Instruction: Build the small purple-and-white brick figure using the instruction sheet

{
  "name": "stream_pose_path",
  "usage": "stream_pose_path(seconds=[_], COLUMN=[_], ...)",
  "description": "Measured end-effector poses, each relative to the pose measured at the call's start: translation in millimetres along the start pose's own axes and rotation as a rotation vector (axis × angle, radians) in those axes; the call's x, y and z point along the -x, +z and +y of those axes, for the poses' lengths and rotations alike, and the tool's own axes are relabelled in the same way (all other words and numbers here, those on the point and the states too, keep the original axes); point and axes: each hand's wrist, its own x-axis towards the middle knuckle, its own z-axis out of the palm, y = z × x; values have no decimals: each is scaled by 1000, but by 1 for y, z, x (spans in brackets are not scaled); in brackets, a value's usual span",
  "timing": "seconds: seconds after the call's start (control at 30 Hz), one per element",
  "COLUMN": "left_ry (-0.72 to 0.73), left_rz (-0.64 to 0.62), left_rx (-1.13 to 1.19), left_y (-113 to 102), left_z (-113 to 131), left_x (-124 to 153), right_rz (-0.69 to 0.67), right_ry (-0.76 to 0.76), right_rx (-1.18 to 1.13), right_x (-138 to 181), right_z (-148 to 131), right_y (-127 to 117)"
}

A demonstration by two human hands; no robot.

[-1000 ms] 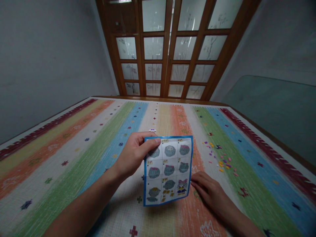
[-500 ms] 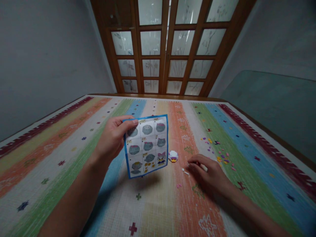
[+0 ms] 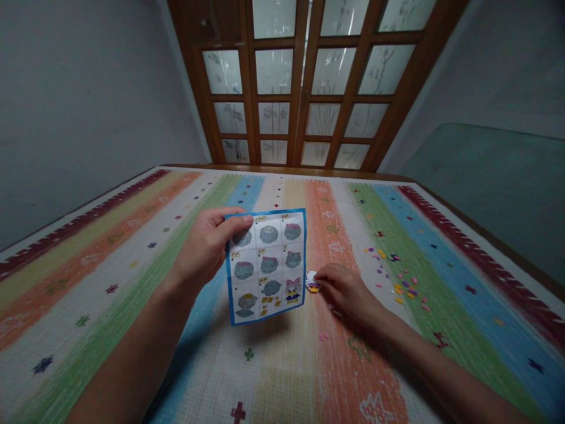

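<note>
My left hand (image 3: 210, 238) pinches the upper left corner of a blue-edged instruction sheet (image 3: 267, 268), which stands tilted above the cloth. Grey round models in steps are printed on it, with a coloured figure at the lower right. Just right of the sheet lies a small white, purple and yellow brick model (image 3: 312, 282), partly covered by my fingers. My right hand (image 3: 346, 291) is closed, its fingertips at the model's right side; whatever is between them is hidden. A small white piece (image 3: 331, 306) lies under that hand, and a pink piece (image 3: 323, 336) lies nearer to me.
Several loose pink, purple and yellow bricks (image 3: 406, 288) are scattered to the right on the striped tablecloth (image 3: 286, 377). At the table's far end stand wooden doors with glass panes (image 3: 295, 118). A pale green panel (image 3: 489, 176) is at the right wall.
My right hand has moved left and away from me, from beside the white pieces to the brick model. My left hand still holds the sheet; the view has shifted slightly.
</note>
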Motion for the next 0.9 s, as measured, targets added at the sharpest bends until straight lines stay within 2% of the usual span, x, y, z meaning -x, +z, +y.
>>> stream_pose_path(seconds=[0.33,0.53,0.9], left_ry=[7,10,19], left_rz=[-5,-29,-48], left_rx=[-63,-35,0], left_y=[3,2,4], left_z=[-2,-3,-4], left_x=[1,1,2], right_rz=[8,-3,9], right_ry=[-39,-107,-112], right_rx=[14,28,46], right_x=[-1,-1,0], right_z=[-1,0,-1], right_y=[1,2,2])
